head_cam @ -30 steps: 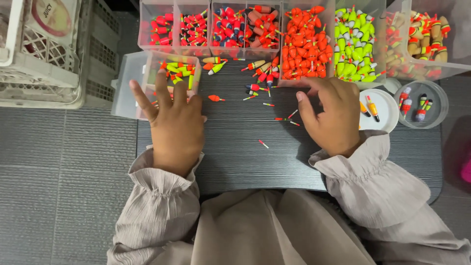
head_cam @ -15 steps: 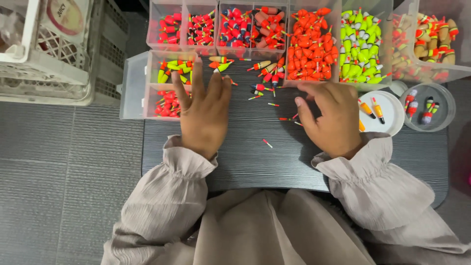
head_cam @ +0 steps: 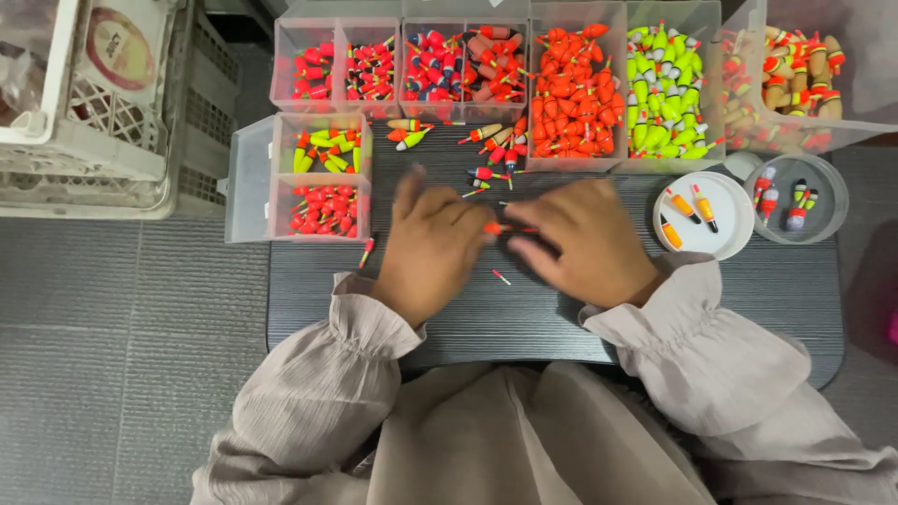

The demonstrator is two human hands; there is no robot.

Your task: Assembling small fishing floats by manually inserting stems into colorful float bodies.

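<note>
Your left hand [head_cam: 432, 245] and right hand [head_cam: 582, 241] are both down on the dark slatted table [head_cam: 748, 299], fingertips meeting over one small orange-red float [head_cam: 493, 227] with a thin stem pointing toward the right hand; fingers of both hands look pinched on it, but there's motion blur, so I can't tell which hand actually has the hold. Taking that float as reference: just beyond it, farther from you, a loose scatter of floats [head_cam: 491, 154] lies on the table, well apart from each other; just nearer you a tiny pink-white piece [head_cam: 501, 277] lies alone; left of it, past your left hand, one red-black float [head_cam: 368, 249] lies by the small clear box of red floats [head_cam: 321, 208], with a box of yellow-green floats [head_cam: 325, 150] behind that. Far side of the float: a row of clear bins, the orange bin [head_cam: 575, 93] almost straight beyond it, the lime-green bin [head_cam: 672, 93] to that bin's right. Right of the float, beyond your right hand, a white round lid [head_cam: 725, 238] holds three orange-black floats, and a clear round dish [head_cam: 823, 220] sits next to it
</note>
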